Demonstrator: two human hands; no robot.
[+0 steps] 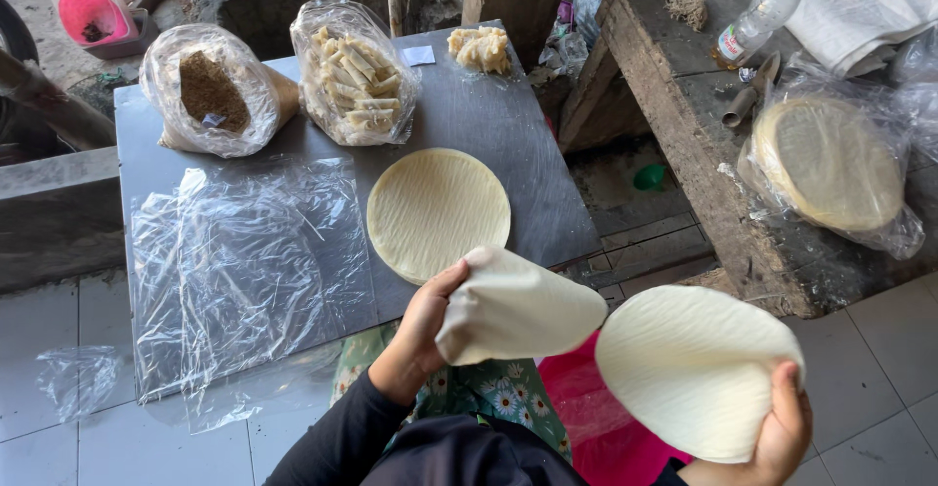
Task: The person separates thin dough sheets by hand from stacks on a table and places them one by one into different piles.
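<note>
My left hand (418, 335) grips a pale round wrapper sheet (513, 305) that droops folded over my fingers, just below the board's near edge. My right hand (782, 427) holds a second round wrapper (689, 369) by its lower right edge, spread nearly flat. A third round wrapper (437, 212) lies flat on the dark grey board (508, 125). The two held sheets hang apart from each other above my lap.
On the board lie a crumpled clear plastic sheet (244, 261), a bag of brown filling (210, 90), a bag of rolled sticks (357, 81) and a pale lump (481, 48). A wooden bench (684, 125) at right carries a bagged stack of wrappers (831, 164) and a bottle (762, 12).
</note>
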